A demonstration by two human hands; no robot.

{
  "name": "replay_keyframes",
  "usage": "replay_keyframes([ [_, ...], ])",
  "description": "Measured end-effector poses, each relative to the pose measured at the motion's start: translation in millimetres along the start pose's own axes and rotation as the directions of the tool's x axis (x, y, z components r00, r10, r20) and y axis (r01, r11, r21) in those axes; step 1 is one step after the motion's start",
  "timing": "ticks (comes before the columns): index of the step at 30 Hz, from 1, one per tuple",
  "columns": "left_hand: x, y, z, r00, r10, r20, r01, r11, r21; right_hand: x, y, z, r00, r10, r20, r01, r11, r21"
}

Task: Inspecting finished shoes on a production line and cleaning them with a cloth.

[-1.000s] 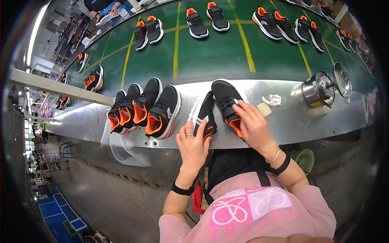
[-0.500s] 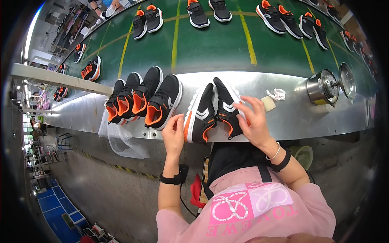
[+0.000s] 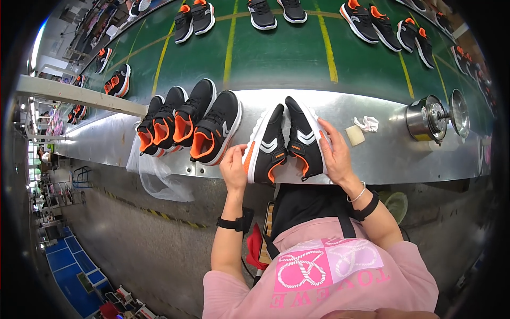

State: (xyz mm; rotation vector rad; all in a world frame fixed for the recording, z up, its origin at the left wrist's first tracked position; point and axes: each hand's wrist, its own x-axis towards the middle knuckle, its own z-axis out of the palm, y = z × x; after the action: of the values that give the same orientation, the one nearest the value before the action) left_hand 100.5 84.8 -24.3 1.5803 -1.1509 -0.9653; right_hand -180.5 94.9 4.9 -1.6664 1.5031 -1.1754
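**Black pair squared up at the bench edge**

Black and orange, the two shoes sit side by side on the steel bench (image 3: pixel 404 154), heels toward me and almost at its near edge. My left hand (image 3: pixel 234 169) lies flat against the outer side of the left shoe (image 3: pixel 267 146), fingers open, pressing rather than clasping. My right hand (image 3: pixel 334 154) does the same on the outer side of the right shoe (image 3: pixel 304 139), palm laid along it, fingers spread and unclenched. So the pair sits between my two palms, the shoes touching each other along their inner sides.

Room is tight on the left: a row of four shoes (image 3: pixel 188 125) of the same colours stands just beside my left hand, leaning one on the next, with a clear plastic bag (image 3: pixel 156 178) hanging off the bench edge below them. On the right I have more space; a small yellowish block (image 3: pixel 355 135) and a crumpled white rag (image 3: pixel 367 123) lie near my right fingertips, and a metal canister (image 3: pixel 426 118) stands well apart beyond them. Past the bench the green belt (image 3: pixel 276 58) carries more shoes, well clear of my hands.
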Motion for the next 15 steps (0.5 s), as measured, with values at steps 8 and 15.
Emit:
replay_keyframes([
  [8, 2.1, -2.6, -2.7, 0.998, -0.057, 0.022, 0.059, 0.992, -0.108, -2.3, 11.7, 3.7, 0.997, 0.075, 0.005, -0.075, 0.994, 0.085],
  [15, 2.8, -5.0, -4.3, 0.995, -0.091, 0.035, 0.094, 0.987, -0.133, -0.2, 4.5, 2.7, 0.997, 0.069, 0.016, -0.070, 0.996, 0.050],
])
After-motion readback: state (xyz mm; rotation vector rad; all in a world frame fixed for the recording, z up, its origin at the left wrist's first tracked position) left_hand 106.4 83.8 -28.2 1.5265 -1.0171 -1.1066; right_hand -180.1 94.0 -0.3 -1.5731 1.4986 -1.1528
